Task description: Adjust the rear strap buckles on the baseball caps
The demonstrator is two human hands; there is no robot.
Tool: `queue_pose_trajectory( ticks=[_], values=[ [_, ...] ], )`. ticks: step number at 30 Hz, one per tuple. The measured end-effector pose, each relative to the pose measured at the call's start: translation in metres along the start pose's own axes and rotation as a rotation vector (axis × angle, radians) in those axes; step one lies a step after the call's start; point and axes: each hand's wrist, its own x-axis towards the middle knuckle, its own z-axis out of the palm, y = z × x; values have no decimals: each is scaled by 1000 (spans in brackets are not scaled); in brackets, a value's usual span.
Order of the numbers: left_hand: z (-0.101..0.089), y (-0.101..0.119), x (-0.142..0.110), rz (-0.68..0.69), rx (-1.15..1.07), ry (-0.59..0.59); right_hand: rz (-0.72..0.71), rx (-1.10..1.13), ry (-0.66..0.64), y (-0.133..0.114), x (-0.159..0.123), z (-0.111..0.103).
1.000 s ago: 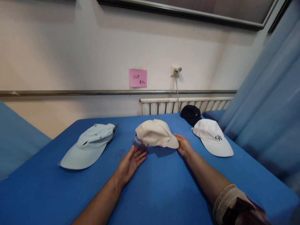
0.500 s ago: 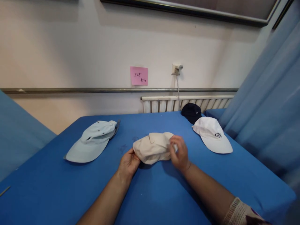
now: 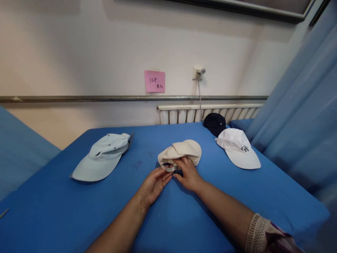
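A cream cap (image 3: 181, 151) lies in the middle of the blue table (image 3: 168, 218), its back opening and strap turned toward me. My left hand (image 3: 154, 183) reaches in from the lower left, fingertips pinching the strap at the cap's rear edge. My right hand (image 3: 188, 174) comes from the right and its fingers close on the same strap beside the left fingertips. Both hands meet at the near rim of the cap.
A pale blue long-brimmed cap (image 3: 101, 157) lies at the left. A white cap with a black logo (image 3: 238, 151) and a dark navy cap (image 3: 214, 123) lie at the right rear. A blue curtain (image 3: 302, 105) hangs at the right. Behind are a radiator (image 3: 184, 114) and a pink note (image 3: 154, 81).
The cream cap was turned round so its back strap faces me. My right hand left the brim, and both hands came together on the strap.
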Motion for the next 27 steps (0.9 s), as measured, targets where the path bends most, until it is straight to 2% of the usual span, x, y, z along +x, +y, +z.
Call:
queue_pose_trajectory(
  ticks=[4,14,16,18,20,23,25,27],
  values=[
    [8,-12,3,92,108,25,-3,73,2,5,-1,0],
    [5,-2,3,97,-6,21,40,241,95,7,-2,-1],
    [6,-3,3,100,47,62,28,240,127,6,-2,-1],
    [6,-1,1,123,212,124,7,216,153,5,-1,-2],
    [4,2,-4,237,511,184,-8,166,174,4,0,-4],
    [4,6,-14,585,989,272,-30,59,187,2,-1,-5],
    [6,7,-19,777,1167,304,-58,-2,174,1,-2,-4],
    [9,4,-22,854,1233,242,-93,-43,148,0,-3,-3]
  ],
)
